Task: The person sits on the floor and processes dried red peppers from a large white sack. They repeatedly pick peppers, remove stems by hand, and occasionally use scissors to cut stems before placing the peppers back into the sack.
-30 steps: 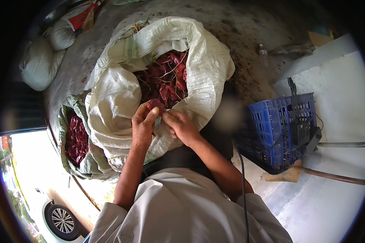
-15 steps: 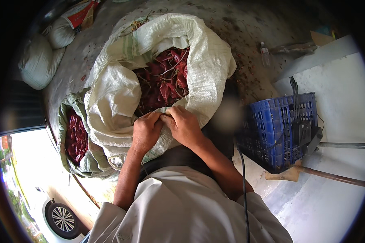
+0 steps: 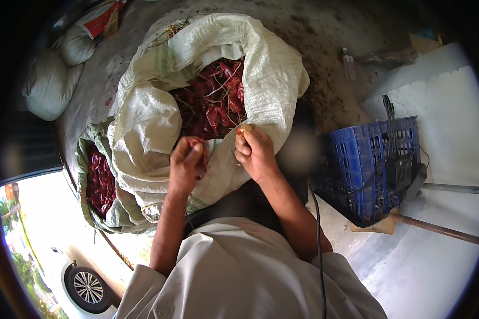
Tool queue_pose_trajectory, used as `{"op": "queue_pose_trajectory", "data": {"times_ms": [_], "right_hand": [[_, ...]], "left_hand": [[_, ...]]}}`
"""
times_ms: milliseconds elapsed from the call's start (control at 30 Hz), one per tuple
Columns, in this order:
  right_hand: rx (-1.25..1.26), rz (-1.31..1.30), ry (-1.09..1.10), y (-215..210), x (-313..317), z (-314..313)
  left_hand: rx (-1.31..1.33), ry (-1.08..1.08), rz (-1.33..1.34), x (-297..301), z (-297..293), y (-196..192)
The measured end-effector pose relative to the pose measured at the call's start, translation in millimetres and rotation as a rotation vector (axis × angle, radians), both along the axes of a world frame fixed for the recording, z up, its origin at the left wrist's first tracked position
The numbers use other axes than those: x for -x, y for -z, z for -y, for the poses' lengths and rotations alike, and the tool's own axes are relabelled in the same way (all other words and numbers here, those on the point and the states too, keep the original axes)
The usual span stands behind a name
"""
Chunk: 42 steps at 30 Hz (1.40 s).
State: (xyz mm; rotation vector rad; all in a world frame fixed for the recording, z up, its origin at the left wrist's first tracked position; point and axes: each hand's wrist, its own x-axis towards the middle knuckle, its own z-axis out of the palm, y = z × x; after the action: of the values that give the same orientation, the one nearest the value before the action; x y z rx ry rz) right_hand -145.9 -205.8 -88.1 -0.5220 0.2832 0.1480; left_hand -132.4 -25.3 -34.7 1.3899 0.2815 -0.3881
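Observation:
A large white woven sack (image 3: 274, 74) stands in front of me with its rim rolled down. Dried red chilies (image 3: 210, 114) with thin stalks fill it. Over the sack's near rim, my left hand (image 3: 182, 169) is closed around a red dried chili (image 3: 201, 155). Apart from it, on the right, my right hand (image 3: 259, 154) is closed too. Thumb and finger there pinch a small pale and red piece (image 3: 242, 130), too small to name for certain.
A smaller greenish sack (image 3: 126, 204) of red chilies stands at the left. Full white sacks (image 3: 50, 90) lie at the far left. To the right are a blue plastic crate (image 3: 356, 159) and a clear bottle (image 3: 349, 65). A black cable (image 3: 321, 234) hangs beside my right arm.
My hands were together at the sack's near rim and are now apart. The right hand has moved right and up, and a red chili now shows in the left.

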Motion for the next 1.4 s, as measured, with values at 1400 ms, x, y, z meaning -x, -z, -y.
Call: {"op": "queue_pose_trajectory", "data": {"times_ms": [1400], "right_hand": [[1.202,0.327,-0.040,-9.8,-3.9,-15.6]], "left_hand": [[-0.363,0.227,0.300,-4.6,-15.0,11.7]]}}
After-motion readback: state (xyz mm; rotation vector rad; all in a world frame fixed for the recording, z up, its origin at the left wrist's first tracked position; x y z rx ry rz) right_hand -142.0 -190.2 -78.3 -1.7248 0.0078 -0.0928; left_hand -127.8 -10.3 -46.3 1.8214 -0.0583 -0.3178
